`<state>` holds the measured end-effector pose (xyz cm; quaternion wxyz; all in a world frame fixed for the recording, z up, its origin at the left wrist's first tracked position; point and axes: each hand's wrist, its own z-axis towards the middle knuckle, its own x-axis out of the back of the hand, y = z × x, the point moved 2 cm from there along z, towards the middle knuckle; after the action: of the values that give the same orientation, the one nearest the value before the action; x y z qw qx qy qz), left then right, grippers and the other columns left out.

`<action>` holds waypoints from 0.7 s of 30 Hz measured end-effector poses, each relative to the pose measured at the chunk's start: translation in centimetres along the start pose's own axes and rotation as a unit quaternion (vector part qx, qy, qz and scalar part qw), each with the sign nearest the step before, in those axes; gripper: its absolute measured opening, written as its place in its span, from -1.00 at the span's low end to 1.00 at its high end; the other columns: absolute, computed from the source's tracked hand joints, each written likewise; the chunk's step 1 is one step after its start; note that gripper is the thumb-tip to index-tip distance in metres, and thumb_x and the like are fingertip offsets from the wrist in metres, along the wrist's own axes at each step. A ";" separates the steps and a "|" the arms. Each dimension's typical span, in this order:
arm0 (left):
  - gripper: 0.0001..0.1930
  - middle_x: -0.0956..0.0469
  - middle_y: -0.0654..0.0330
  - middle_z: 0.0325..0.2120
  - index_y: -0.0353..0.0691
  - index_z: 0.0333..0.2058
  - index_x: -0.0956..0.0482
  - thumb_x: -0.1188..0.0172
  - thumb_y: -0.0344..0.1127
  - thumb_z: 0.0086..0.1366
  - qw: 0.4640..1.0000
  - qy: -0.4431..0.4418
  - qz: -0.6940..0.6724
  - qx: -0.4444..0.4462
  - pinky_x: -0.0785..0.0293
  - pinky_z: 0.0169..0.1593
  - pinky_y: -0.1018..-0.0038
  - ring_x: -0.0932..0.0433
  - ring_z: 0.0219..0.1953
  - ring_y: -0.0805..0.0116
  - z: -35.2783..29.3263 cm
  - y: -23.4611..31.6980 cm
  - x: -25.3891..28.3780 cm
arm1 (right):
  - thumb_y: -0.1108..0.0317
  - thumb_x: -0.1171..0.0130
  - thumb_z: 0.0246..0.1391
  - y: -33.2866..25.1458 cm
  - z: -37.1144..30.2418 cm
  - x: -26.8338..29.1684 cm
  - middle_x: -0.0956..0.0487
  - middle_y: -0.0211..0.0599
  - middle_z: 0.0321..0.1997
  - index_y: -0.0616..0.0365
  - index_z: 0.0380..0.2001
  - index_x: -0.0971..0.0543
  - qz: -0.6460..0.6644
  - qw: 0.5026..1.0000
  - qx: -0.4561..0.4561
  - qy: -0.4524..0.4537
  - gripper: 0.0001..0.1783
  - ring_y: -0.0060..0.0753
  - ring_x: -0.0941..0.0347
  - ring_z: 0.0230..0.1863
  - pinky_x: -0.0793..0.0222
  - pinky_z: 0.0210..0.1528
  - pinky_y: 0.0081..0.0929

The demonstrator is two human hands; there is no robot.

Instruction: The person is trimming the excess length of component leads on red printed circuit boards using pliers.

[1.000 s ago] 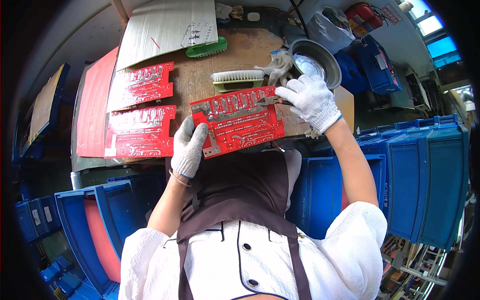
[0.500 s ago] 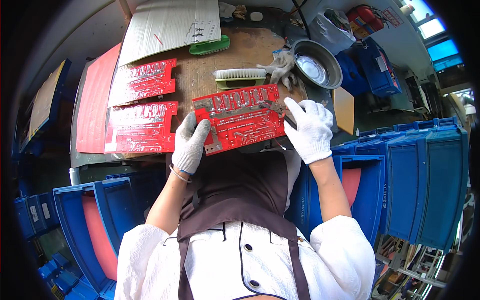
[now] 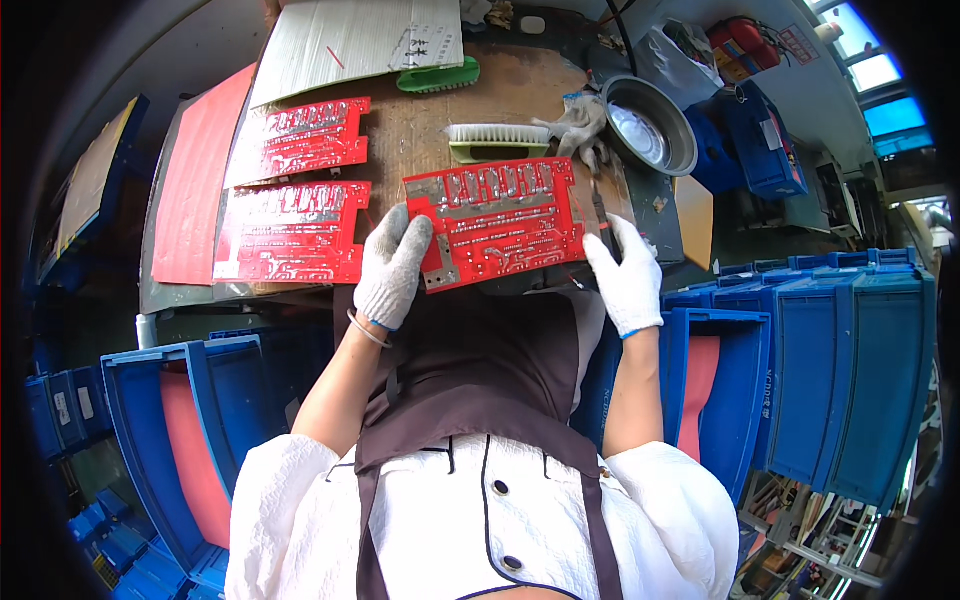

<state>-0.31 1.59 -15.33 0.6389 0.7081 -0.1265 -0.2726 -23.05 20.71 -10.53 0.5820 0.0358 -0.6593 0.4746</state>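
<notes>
A red circuit board (image 3: 510,222), its silvery solder traces facing up, is held slightly tilted at the table's front edge. My left hand (image 3: 395,265), in a white knit glove, grips its left end with the thumb on top. At the right end is my gloved right hand (image 3: 628,278), its thumb against or very near the board's edge. A small pair of pliers (image 3: 599,205) points away from the right hand beside the board; its handles are mostly hidden in the fingers. Two more red boards (image 3: 290,235) (image 3: 315,138) lie to the left.
Beyond the held board are a white-bristled brush (image 3: 497,140), a green brush (image 3: 438,76), a spare glove (image 3: 583,125) and a metal bowl (image 3: 690,150). Cardboard sheeting (image 3: 345,45) covers the back left, beside a pink sheet (image 3: 200,190). Blue crates (image 3: 815,370) flank me.
The pliers have come off the board's face and swung to point away from me. My right hand has dropped to the board's right edge; the left keeps its grip.
</notes>
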 end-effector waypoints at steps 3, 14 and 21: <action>-0.63 -0.66 0.18 -0.11 -0.42 0.08 -0.54 -0.15 -0.19 0.54 0.999 -0.003 0.044 0.004 -0.50 0.05 0.48 -0.54 -0.09 0.52 0.1 0.3 0.3 | 0.17 -0.40 0.16 2.2 -2.6 0.7 -0.66 0.04 0.10 0.39 0.19 -0.51 0.204 0.971 -0.122 -0.030 -0.35 -0.22 -0.58 0.16 -0.44 0.23 -0.33; -0.60 -0.65 0.19 -0.08 -0.42 0.11 -0.55 -0.15 -0.16 0.55 0.999 -0.024 0.044 0.001 -0.49 0.09 0.48 -0.55 -0.06 0.50 0.2 -0.9 1.2 | 0.24 -0.42 0.03 -0.7 -11.8 -0.7 -0.56 -0.25 -0.01 0.09 0.18 -0.58 0.057 0.997 -0.038 -0.039 -0.40 -0.32 -0.59 -0.23 -0.56 -0.12 -0.38; -0.58 -0.66 0.19 -0.06 -0.43 0.14 -0.54 -0.17 -0.17 0.53 0.997 -0.006 0.071 -0.014 -0.48 0.11 0.48 -0.55 -0.05 0.49 0.4 -0.9 0.9 | 0.23 -0.45 -0.03 -3.6 -12.4 -2.4 -0.54 -0.24 -0.04 -0.05 0.19 -0.61 -0.085 0.988 0.131 -0.008 -0.36 -0.06 -0.51 -0.05 -0.50 0.00 -0.16</action>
<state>0.07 0.93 -16.47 0.6660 0.6865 -0.1759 -0.2326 -11.09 25.79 -11.94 0.6056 0.1715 -0.5903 0.5054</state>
